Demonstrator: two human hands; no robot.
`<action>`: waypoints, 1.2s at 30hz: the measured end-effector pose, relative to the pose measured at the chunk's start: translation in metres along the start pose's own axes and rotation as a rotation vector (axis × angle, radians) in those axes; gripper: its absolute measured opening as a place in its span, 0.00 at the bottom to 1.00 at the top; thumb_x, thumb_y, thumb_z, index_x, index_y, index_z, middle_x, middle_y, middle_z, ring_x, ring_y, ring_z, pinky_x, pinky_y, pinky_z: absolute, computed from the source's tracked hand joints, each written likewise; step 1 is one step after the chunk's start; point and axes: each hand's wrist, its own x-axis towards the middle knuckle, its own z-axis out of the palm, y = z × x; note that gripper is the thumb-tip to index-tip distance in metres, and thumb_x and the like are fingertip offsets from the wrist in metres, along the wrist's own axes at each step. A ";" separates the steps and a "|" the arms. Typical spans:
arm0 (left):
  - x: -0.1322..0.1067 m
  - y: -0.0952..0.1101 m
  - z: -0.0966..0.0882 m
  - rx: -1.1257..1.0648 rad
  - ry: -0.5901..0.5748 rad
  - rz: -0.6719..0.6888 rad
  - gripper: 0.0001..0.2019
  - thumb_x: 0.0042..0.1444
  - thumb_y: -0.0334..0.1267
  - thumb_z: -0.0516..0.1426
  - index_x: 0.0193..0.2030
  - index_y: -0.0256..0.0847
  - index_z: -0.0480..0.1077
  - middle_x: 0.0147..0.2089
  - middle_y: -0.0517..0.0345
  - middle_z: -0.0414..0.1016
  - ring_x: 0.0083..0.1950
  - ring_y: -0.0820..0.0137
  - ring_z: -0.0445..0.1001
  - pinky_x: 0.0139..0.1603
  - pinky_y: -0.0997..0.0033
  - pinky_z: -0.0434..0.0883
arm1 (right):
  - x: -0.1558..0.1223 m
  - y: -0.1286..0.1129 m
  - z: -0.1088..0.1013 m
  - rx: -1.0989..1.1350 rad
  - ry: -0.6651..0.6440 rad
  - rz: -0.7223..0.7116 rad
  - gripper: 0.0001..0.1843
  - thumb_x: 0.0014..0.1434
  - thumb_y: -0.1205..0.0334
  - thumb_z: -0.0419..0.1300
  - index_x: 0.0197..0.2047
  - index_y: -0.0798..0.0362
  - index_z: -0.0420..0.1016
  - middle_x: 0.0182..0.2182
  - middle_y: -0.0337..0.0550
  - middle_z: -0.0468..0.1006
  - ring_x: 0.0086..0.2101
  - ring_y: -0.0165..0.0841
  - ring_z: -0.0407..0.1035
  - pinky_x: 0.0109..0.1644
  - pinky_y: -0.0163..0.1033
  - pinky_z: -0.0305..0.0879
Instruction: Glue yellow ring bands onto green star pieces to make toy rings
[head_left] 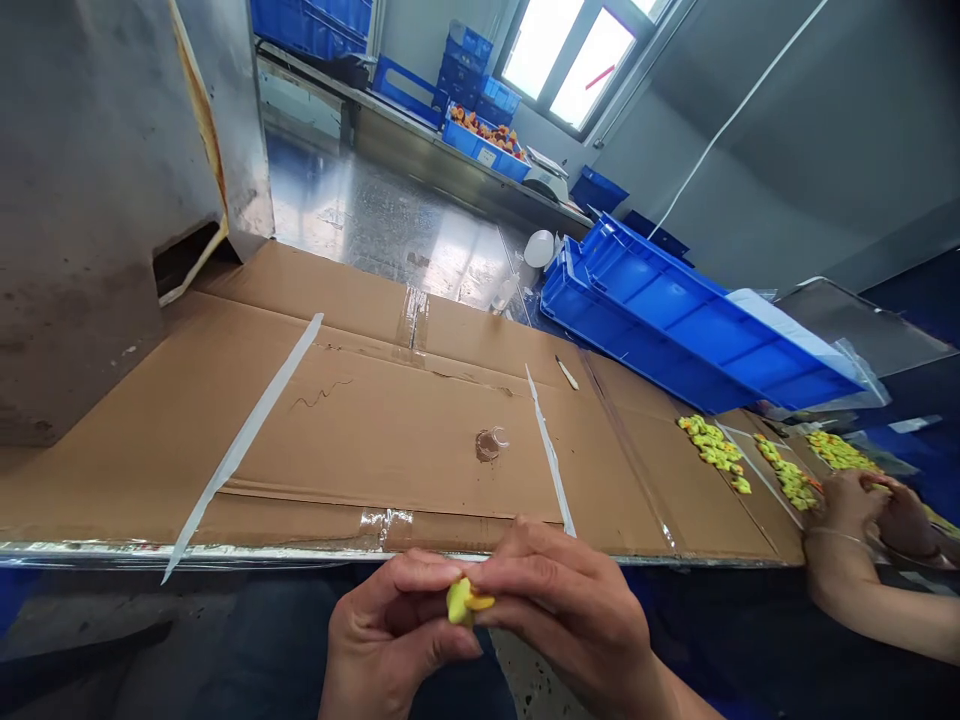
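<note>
Between my two hands, just off the near table edge, is a small yellow piece with an orange part; it looks like a little toy duck. My left hand pinches it from the left, thumb below and fingers above. From the right, my right hand grips its orange side with thumb and fingers. The fingers cover much of the piece. Beyond my hands, a small clear round cup with brown residue sits on the cardboard.
Several yellow pieces lie in groups at the right, beside a co-worker's hands. A small pointed tool lies on the cardboard. Blue crates stand behind it. A metal machine blocks the left. A blue bin holds orange pieces.
</note>
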 end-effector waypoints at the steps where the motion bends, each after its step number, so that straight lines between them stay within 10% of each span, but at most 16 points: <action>1: 0.000 0.000 0.000 -0.001 0.009 0.013 0.14 0.31 0.28 0.72 0.28 0.44 0.80 0.30 0.57 0.81 0.32 0.67 0.77 0.34 0.75 0.74 | -0.001 -0.001 -0.002 0.001 -0.004 -0.019 0.14 0.58 0.72 0.64 0.48 0.53 0.76 0.33 0.46 0.77 0.32 0.34 0.70 0.34 0.36 0.68; 24: -0.009 0.004 0.000 0.143 0.025 0.112 0.13 0.29 0.33 0.73 0.27 0.46 0.81 0.28 0.52 0.82 0.32 0.62 0.77 0.33 0.68 0.76 | -0.010 -0.015 0.001 -0.109 -0.031 0.063 0.12 0.58 0.75 0.60 0.42 0.51 0.70 0.26 0.38 0.74 0.26 0.30 0.64 0.32 0.35 0.60; 30: 0.001 0.003 -0.001 -0.031 0.049 -0.112 0.15 0.28 0.38 0.73 0.28 0.41 0.80 0.28 0.56 0.82 0.27 0.70 0.78 0.30 0.77 0.74 | 0.002 -0.013 -0.004 0.109 -0.049 0.238 0.25 0.60 0.65 0.64 0.58 0.47 0.62 0.38 0.39 0.80 0.34 0.31 0.71 0.39 0.36 0.67; 36: 0.004 0.001 -0.014 -0.258 0.012 -0.397 0.12 0.39 0.40 0.70 0.33 0.46 0.80 0.33 0.58 0.84 0.28 0.76 0.79 0.29 0.87 0.74 | 0.013 -0.013 -0.001 0.409 0.043 0.428 0.13 0.68 0.61 0.50 0.55 0.53 0.63 0.39 0.45 0.79 0.39 0.33 0.73 0.45 0.40 0.69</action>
